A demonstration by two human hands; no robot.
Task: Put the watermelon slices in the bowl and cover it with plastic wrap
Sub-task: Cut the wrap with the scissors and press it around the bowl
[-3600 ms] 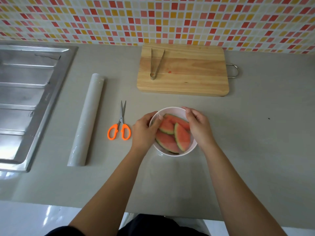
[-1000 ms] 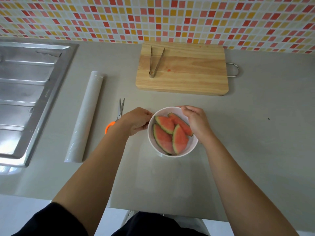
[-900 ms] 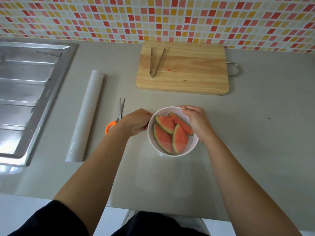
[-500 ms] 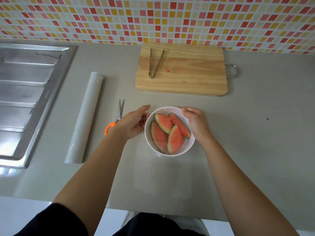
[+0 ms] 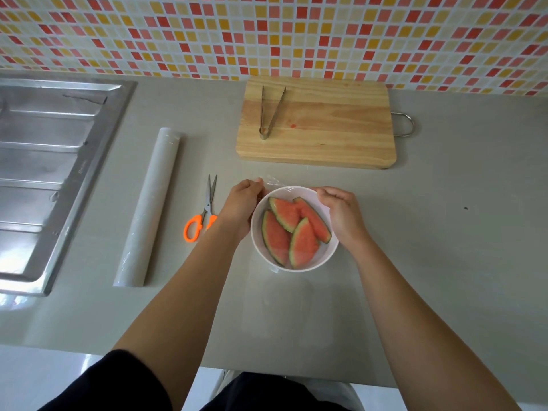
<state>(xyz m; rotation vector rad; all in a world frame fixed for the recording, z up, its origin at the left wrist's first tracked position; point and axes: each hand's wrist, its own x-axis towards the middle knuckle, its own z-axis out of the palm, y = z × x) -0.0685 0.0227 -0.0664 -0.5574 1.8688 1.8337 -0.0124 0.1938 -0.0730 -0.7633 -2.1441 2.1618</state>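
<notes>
Your white bowl [image 5: 327, 256] sits on the grey desk [image 5: 444, 232], near the front of the cutting board [image 5: 317, 123]. It holds four watermelon slices [image 5: 293, 229]: pink-red flesh, thin green rind, overlapping and leaning on each other. A clear sheet of plastic wrap [image 5: 274, 182] lies over the bowl, faintly glossy, with a crinkled edge lifted at the far left rim. Your left hand [image 5: 241, 203] has its grip pinching that edge; your right hand [image 5: 341, 215] is curled at the far right rim, its grip pressed onto the wrap there. Scissors [image 5: 204, 212] and the wrap roll [image 5: 148, 206] lie to the left; tongs [image 5: 268, 112] rest on the board.
</notes>
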